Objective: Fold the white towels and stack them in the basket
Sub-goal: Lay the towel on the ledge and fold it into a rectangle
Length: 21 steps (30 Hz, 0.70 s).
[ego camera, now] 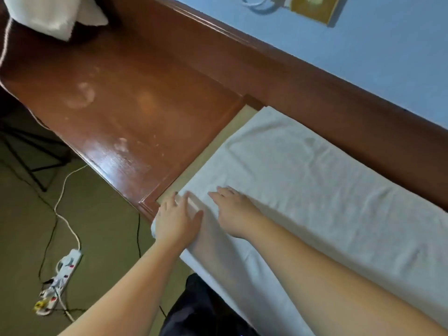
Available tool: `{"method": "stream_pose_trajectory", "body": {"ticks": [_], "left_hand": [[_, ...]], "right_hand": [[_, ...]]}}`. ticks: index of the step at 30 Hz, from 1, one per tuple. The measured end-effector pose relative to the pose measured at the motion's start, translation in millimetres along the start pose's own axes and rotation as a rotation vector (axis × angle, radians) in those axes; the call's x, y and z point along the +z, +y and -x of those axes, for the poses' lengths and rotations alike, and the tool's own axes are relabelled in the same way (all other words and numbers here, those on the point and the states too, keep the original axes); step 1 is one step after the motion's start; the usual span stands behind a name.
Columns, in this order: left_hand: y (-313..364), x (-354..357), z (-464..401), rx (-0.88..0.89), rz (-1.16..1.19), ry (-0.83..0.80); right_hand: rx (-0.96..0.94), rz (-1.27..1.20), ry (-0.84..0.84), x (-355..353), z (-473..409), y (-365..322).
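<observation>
Nearest the camera, two bare forearms reach forward over dark clothing at the bottom edge. The left hand [178, 218] lies flat with its fingers straight and spread on the near corner of a white towel [315, 180], at the towel's left edge; the right hand [234, 212] rests just beside it, palm down, fingers straight on the cloth, holding nothing. The towel is spread long and flat on a pale surface, running away to the right along a brown wooden ledge. To the left, on the olive floor, a white power strip [64, 275] lies with plugs and cords in it; any writing on it is too blurred to read. Beyond the hands stands the glossy brown table [116, 98], with another white towel [48, 15] at its far corner. Farthest off is a blue wall [363, 57] bearing a brown plate.
</observation>
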<state>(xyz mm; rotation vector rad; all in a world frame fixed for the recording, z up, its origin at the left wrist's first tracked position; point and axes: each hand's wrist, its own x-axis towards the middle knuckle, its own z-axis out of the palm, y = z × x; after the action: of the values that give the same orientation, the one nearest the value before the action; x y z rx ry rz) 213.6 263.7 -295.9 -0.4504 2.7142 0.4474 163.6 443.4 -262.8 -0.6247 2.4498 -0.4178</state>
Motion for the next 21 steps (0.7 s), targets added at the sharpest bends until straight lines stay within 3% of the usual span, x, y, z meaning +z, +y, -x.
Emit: {"method": "stream_pose_trajectory", "body": {"ticks": [7, 14, 17, 21], "left_hand": [[-7, -20, -38, -0.140, 0.049, -0.084], [-14, -29, -58, -0.095, -0.065, -0.207], [-19, -33, -64, -0.068, -0.006, -0.193], [-37, -31, -63, 0.019, 0.115, -0.142]], "right_hand": [[-0.369, 0.463, -0.171, -28, -114, -35], [-0.249, 0.731, -0.573, -103, -181, -14], [-0.159, 0.731, -0.534, -141, -192, 19], [-0.012, 0.734, -0.344, -177, -195, 71]]}}
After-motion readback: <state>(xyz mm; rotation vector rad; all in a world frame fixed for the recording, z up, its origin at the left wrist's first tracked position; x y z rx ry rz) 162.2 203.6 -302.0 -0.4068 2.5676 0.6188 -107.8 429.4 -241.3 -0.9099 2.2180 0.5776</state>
